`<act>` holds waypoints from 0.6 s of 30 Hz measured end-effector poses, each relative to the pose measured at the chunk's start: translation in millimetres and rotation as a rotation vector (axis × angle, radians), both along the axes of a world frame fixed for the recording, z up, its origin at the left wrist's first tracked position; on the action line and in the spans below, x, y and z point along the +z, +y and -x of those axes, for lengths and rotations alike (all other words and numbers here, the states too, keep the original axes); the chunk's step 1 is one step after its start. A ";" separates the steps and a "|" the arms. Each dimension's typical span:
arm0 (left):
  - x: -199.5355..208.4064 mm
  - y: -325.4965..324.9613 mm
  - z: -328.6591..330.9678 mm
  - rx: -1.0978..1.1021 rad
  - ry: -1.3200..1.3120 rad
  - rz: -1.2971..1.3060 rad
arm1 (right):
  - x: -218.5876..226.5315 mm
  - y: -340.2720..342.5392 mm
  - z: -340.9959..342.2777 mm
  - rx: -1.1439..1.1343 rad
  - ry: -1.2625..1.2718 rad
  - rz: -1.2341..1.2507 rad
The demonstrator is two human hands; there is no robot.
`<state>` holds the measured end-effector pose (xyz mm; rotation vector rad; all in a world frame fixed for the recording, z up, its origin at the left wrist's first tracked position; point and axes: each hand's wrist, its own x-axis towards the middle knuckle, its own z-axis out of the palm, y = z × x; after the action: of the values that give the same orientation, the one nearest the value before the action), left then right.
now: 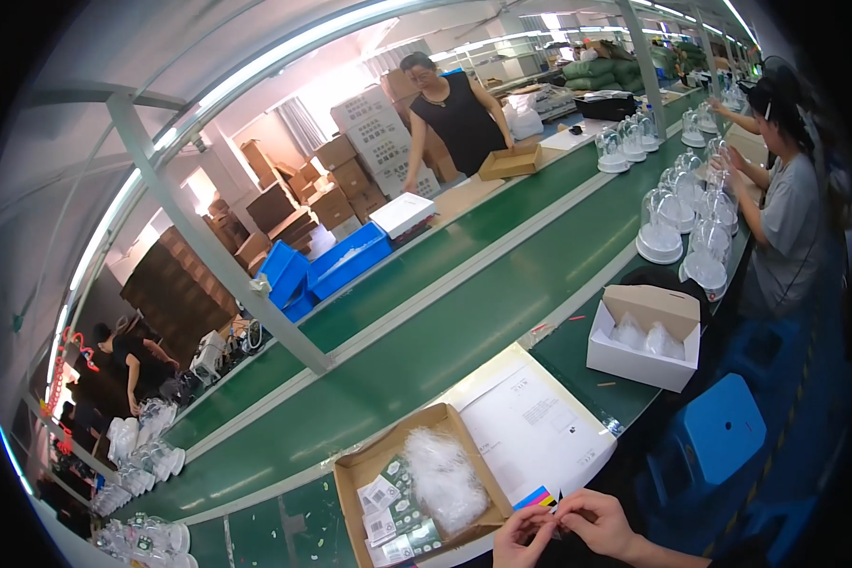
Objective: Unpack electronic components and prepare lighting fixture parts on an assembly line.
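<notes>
Near the lower edge, my left hand (524, 539) and my right hand (598, 523) come together with fingertips pinched. Whatever small thing lies between them is too small to make out. Just left of them stands an open brown cardboard box (347, 492). Inside it are a heap of clear plastic bags (445, 483) and several green-and-white printed packets (385, 516). Beyond my hands lie white printed sheets (530, 417), with a multicoloured strip (537, 498) at their near corner.
A white carton (634, 355) holding clear plastic pieces stands to the right, near a blue stool (719, 426). The green conveyor (426, 331) runs across. Clear domes on white bases (660, 241) crowd its right side, where a person in grey works. Another person stands opposite, by blue bins (350, 260).
</notes>
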<state>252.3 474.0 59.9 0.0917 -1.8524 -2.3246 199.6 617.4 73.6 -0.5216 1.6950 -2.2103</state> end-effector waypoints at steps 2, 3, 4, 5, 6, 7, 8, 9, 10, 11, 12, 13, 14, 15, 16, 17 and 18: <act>-3.8 -0.6 -0.2 0.005 -0.014 -0.011 | 3.0 -0.4 1.1 0.000 -0.003 -0.012; -6.4 -1.7 -0.2 0.018 -0.006 0.000 | 2.7 0.5 2.5 -0.007 -0.014 -0.016; -7.6 -2.4 -1.5 0.032 0.002 0.011 | 2.0 1.3 4.3 0.018 0.041 -0.048; -5.6 -2.7 -1.2 0.026 -0.010 -0.001 | 2.7 3.3 5.7 0.036 0.100 -0.087; -4.9 -2.3 -1.4 0.011 -0.015 -0.012 | 3.9 4.5 5.6 0.022 0.093 -0.098; -4.4 -1.7 -1.7 0.015 -0.012 -0.032 | 5.6 4.6 5.0 0.011 0.145 -0.132; -5.1 -1.5 -2.8 0.025 -0.010 -0.047 | 5.9 4.1 4.4 0.006 0.196 -0.162; -6.8 -2.0 -4.0 0.037 -0.022 -0.013 | 6.5 3.9 4.0 0.000 0.190 -0.167; -7.3 -2.1 -4.7 0.030 -0.028 -0.018 | 7.1 3.7 3.6 0.001 0.207 -0.174; -6.9 -2.1 -5.0 0.035 -0.018 -0.011 | 7.2 3.1 2.8 0.001 0.225 -0.181; -6.9 -2.5 -5.4 0.039 -0.007 -0.004 | 6.3 2.3 1.8 -0.006 0.220 -0.185; -8.2 -2.9 -5.9 0.047 -0.001 0.021 | 5.5 2.4 0.5 0.007 0.134 -0.151; -5.9 -2.2 -6.4 0.029 -0.006 0.014 | 4.4 3.3 -0.7 0.012 0.050 -0.114; -1.3 -1.3 -6.6 0.019 -0.013 0.008 | 3.8 4.5 -1.4 -0.008 0.044 -0.121; 2.7 -0.1 -7.4 0.005 -0.020 0.002 | 3.8 6.1 -1.4 0.014 0.061 -0.135; 5.2 1.0 -7.7 0.016 -0.011 -0.005 | 4.3 7.1 -0.4 0.030 0.078 -0.151; 10.3 2.4 -8.3 -0.016 -0.015 -0.012 | 4.4 7.0 1.4 -0.001 0.071 -0.160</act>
<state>260.6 476.4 70.2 0.0964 -1.8536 -2.3526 198.2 624.4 78.1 -0.5642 1.8890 -2.0569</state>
